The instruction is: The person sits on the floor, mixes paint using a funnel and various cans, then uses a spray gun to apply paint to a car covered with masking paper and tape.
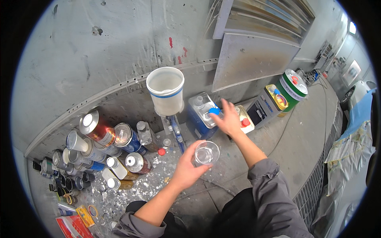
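Two-handed work beside a rectangular blue can (200, 123), the landmark for all positions. The left hand (187, 164), on the person's side of the blue can, has its fingers and thumb closed around the wall of a clear plastic cup (206, 153); the cup stands just nearer the person than the can, its mouth visible from above. The right hand (230, 123) reaches over the can's right edge with fingers spread, close to a blue screw cap (214, 111) on the can; contact between fingertips and cap cannot be told. To the can's left stands a translucent white bucket (165, 95) with a blue band; farther left, a cluster of paint tins includes a red-and-black tin (97, 127). Immediately right of the can is a small tin with a red cap (245, 122); farther right, a gray rectangular can (262, 108) and a green-and-white drum (291, 89).
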`<state>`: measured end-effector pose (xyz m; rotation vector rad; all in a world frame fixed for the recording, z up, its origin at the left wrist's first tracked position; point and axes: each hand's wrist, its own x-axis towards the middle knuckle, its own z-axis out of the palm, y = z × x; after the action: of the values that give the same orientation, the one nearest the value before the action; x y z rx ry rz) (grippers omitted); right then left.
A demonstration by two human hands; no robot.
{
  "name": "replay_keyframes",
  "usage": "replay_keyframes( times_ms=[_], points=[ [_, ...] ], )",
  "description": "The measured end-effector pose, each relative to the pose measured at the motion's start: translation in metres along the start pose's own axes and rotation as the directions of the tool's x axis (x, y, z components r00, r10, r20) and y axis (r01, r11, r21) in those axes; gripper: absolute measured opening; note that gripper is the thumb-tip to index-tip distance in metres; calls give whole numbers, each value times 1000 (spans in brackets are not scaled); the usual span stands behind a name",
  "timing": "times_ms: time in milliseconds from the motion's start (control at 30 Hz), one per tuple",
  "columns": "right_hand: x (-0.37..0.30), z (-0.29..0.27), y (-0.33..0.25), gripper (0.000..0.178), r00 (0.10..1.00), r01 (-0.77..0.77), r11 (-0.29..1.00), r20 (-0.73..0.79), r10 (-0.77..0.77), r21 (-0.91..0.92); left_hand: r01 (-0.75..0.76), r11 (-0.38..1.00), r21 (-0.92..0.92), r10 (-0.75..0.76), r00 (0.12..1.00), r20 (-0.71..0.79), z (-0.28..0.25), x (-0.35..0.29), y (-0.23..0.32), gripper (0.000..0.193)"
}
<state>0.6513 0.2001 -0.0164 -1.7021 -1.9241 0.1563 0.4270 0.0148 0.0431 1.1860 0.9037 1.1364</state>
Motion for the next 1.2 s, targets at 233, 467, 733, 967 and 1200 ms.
replay_keyframes(
  times_ms=[233,467,733,967,1200],
  points=[
    [15,-8,-83,110,838,-199,883,393,379,-426,-2,999,44,3,1000,-20,-8,4,3,79],
    [10,-9,-84,99,885,-104,916,384,263,-388,-57,998,-26,56,998,-34,-23,0,1,80],
    [-12,-180,-90,106,770,172,881,618,159,-441,-16,999,-48,18,999,33,-21,-8,19,79],
    [-24,-300,-152,79,444,509,734,867,225,-451,-21,999,-36,23,997,76,-17,-14,13,78],
    [-49,-300,-183,69,259,642,652,914,312,-404,22,1000,-3,-21,981,195,2,-12,-2,77]
  ],
)
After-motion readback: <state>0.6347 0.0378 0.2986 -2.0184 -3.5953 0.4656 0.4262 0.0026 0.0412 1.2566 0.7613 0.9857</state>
